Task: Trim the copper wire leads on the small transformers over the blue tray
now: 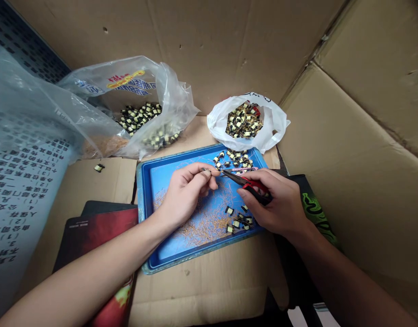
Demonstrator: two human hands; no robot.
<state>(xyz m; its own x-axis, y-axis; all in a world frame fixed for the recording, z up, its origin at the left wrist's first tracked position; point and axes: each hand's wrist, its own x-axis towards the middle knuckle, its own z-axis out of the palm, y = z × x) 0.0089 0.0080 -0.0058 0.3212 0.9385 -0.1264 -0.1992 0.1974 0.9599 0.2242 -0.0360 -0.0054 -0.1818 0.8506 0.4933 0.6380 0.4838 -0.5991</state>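
My left hand [186, 193] is closed in a pinch over the blue tray [145, 227], holding a small coil component with thin copper-coloured wire leads. Most of the component is hidden by the fingertips. In my right hand [280, 202] is a pair of pliers [236, 179] with red and black handles. Their dark jaws point left and meet the wires just beyond my left fingertips. Loose copper wire clippings [204, 225] lie scattered over the tray floor. Several black-and-pale-yellow coil components [241, 159] sit at the tray's back right, and another group [241, 221] at its front right.
Behind the tray stand a clear plastic bag [174, 91] of components, at left, and a white bag [278, 125] of wired ones, at right. One stray component [99, 168] lies on cardboard. Cardboard walls [209, 50] enclose the back and right. A red-and-black mat [103, 231] lies left.
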